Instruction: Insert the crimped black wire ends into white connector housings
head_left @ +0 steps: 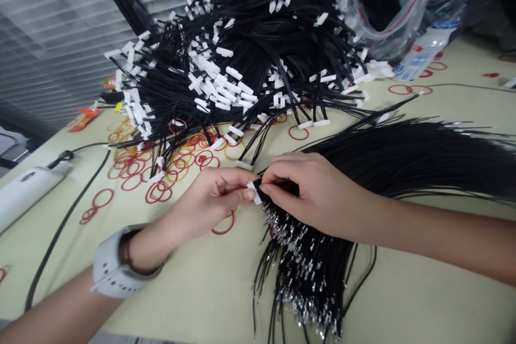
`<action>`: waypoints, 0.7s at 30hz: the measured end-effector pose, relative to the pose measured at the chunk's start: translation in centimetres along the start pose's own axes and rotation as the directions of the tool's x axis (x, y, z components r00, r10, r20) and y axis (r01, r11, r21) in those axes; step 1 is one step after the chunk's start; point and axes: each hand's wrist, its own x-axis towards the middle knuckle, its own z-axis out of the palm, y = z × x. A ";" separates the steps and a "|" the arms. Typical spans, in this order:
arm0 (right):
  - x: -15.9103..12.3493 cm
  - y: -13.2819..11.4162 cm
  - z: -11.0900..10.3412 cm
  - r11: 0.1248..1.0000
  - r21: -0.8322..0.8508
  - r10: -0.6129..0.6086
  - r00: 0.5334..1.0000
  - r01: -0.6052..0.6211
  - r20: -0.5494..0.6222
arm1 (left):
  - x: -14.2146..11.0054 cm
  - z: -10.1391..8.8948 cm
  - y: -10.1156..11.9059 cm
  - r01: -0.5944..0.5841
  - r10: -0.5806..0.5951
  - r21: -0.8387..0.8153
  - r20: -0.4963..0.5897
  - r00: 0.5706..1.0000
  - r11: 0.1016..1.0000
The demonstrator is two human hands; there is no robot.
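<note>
A small white connector housing (255, 192) is pinched between the thumb and forefinger of my left hand (212, 196), which wears a watch (124, 260) at the wrist. Right against it, my right hand (312, 188) has thumb and forefinger closed on a black wire at the housing; the wire's tip is hidden. Under my right hand lies a thick bundle of black wires (427, 158). Their bare ends carry shiny metal crimp terminals (298, 258) that fan out toward the table's front edge.
Behind my hands rises a large heap of black cables (258, 27) with white connectors. Red and yellow rubber bands (173, 166) lie scattered at left. A white power strip (30, 191) with a cord sits far left. A clear plastic bag (397, 43) and a packet (423, 54) stand back right.
</note>
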 end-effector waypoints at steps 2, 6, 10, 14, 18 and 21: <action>-0.2 0.1 0.1 1.000 -0.020 -0.012 1.000 0.012 0.001 | 0.0 0.0 -0.1 -0.016 0.016 0.018 -0.011 1.000 1.000; -0.5 0.1 0.4 0.998 -0.047 -0.044 0.999 0.044 0.003 | -0.1 0.1 -0.1 -0.025 0.025 0.018 -0.010 1.000 1.000; -0.5 0.1 0.5 0.999 -0.033 -0.043 0.999 0.042 -0.020 | 0.0 0.2 -0.1 -0.039 0.040 0.020 -0.011 0.999 0.999; 0.1 0.1 -0.4 0.999 0.016 0.050 0.998 -0.050 0.045 | 0.2 0.2 0.2 -0.043 0.043 0.015 -0.010 0.999 0.999; 0.7 0.3 -1.8 0.995 0.041 0.088 0.988 -0.093 0.128 | 0.1 0.2 0.6 -0.035 0.034 0.007 0.022 0.999 0.999; 1.0 0.5 -2.4 0.991 0.029 0.126 0.977 -0.133 0.171 | 0.0 0.2 0.6 -0.013 0.013 0.000 0.024 1.000 1.000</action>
